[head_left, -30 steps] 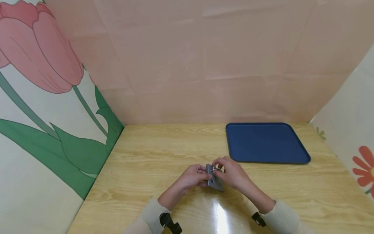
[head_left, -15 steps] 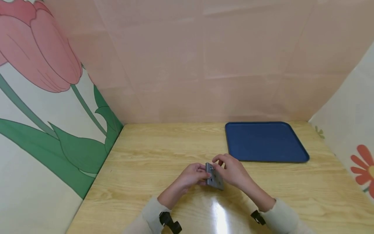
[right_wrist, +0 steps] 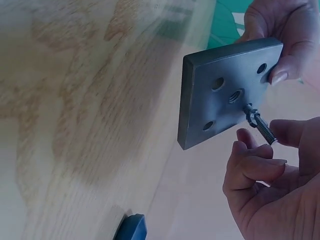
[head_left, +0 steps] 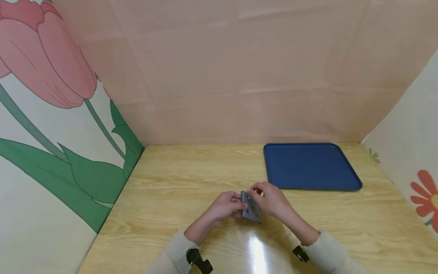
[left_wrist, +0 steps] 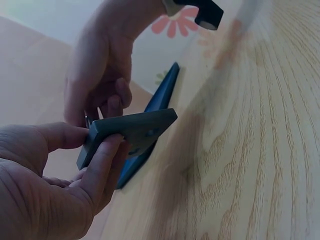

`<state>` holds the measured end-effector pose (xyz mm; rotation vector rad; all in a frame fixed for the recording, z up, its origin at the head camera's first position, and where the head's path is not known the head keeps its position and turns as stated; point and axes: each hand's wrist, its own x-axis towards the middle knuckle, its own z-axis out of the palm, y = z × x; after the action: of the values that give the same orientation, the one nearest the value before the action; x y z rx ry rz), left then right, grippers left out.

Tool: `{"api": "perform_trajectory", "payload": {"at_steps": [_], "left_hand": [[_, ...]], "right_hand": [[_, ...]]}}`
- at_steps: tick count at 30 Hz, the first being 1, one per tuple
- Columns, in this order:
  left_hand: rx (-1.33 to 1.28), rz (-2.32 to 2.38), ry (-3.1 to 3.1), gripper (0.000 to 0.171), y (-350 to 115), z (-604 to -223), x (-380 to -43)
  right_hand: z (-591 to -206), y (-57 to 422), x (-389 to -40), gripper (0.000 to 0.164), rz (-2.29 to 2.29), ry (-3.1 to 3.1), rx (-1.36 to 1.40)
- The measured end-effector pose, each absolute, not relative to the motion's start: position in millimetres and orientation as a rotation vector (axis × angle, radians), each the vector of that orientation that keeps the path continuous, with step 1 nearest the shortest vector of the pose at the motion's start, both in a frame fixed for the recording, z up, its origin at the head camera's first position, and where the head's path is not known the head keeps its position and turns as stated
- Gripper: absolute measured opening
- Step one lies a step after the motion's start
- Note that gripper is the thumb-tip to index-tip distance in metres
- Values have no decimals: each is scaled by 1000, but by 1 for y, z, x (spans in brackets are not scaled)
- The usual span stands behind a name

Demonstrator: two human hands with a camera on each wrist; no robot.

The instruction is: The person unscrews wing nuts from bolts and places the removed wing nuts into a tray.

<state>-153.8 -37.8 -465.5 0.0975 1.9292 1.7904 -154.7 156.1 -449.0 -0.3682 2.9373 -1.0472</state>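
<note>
My left hand (head_left: 224, 206) grips a square grey metal plate (head_left: 252, 211) by one edge, holding it tilted above the table. In the right wrist view the plate has several round holes and a threaded one in the middle. A threaded bolt (right_wrist: 265, 131) sticks out from a corner hole, with a nut (right_wrist: 251, 117) around it near the plate's face. My right hand (head_left: 272, 199) is at this face, thumb and curled fingers on either side of the bolt's free end. In the left wrist view the plate hides part of the right fingertips.
A blue tray (head_left: 311, 167) lies on the wooden table (head_left: 178, 175), behind and right of the hands. A pink backdrop (head_left: 205, 76) rises at the back, with flower-printed panels left and right. A black band (head_left: 199, 261) is on the left wrist.
The right hand's fingers have shifted around the bolt; the bolt showed more clearly between them a second ago. The left hand and plate have hardly moved.
</note>
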Motion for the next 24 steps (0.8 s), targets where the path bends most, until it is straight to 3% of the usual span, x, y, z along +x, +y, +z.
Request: {"api": "perform_trajectory", "payload": {"at_steps": [24], "left_hand": [[81,1809,1942,27,-41,-465,-149]], "right_hand": [[-447,152,-144,12,-1081,2882,-333]]}}
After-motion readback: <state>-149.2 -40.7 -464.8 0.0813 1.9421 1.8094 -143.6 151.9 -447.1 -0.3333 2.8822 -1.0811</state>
